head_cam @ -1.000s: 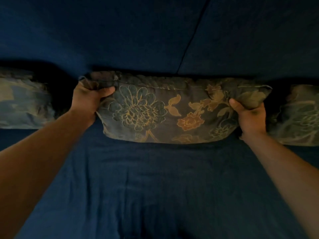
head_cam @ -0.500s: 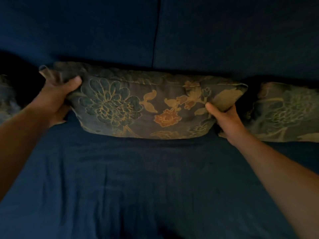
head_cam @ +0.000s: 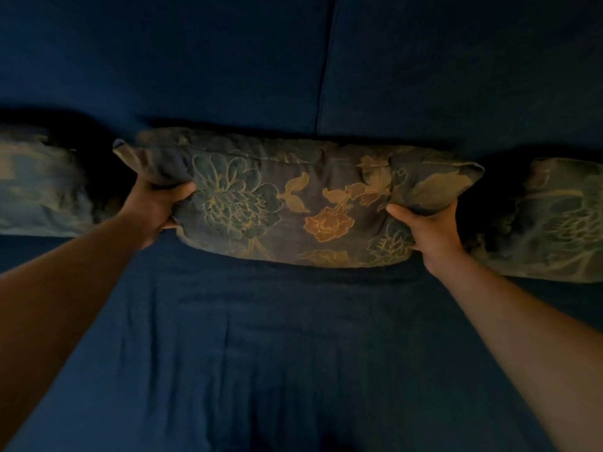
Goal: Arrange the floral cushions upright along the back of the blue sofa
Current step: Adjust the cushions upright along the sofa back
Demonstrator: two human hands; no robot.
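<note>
A dark floral cushion point(head_cam: 293, 197) with teal and orange flowers stands on edge against the back of the blue sofa point(head_cam: 228, 60), in the middle of the view. My left hand point(head_cam: 156, 210) grips its left end and my right hand point(head_cam: 427, 230) grips its right end, thumbs on the front face. A second floral cushion point(head_cam: 36, 187) leans against the sofa back at the far left. A third floral cushion point(head_cam: 554, 223) stands at the far right, close to my right hand.
The blue sofa seat point(head_cam: 277, 353) stretches wide and wrinkled in front of the cushions, between my forearms. A vertical seam point(head_cam: 324, 66) splits the backrest above the middle cushion. The light is dim.
The view swung left and then back toward the centre. Both hands kept their hold on the middle cushion, which stays against the backrest.
</note>
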